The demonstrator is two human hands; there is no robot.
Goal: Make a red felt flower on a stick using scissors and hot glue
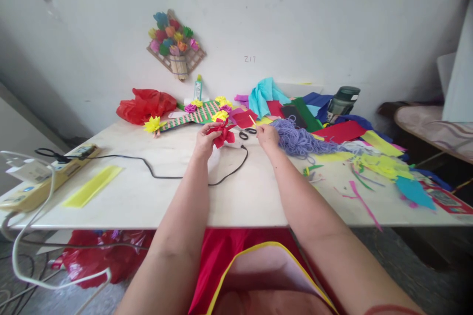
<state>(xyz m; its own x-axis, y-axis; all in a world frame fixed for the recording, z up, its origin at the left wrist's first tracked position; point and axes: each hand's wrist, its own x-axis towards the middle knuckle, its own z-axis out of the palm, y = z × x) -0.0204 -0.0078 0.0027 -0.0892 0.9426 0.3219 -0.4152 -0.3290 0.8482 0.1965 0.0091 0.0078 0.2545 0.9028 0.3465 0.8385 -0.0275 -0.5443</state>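
Observation:
A red crepe-paper flower [223, 135] is pinched in the fingers of my left hand [204, 142], above the middle of the table. My right hand [268, 136] is closed around a thin, pale wooden stick [252, 119], whose tip points up and left. Between the two hands lie black-handled scissors [244, 135], their blades mostly out of sight. Just under the flower is a white tool [235, 144] on a black cord, partly hidden. Beyond my left hand rests a green woven stick panel [192, 117] trimmed with yellow and purple paper flowers.
Tangled purple yarn [299, 138] and coloured paper sheets [342, 131] cover the right side, near a dark bottle [343, 102]. At left are a power strip [70, 171], a yellow strip [93, 186] and a red bag [146, 106]. The black cord [148, 170] crosses the table.

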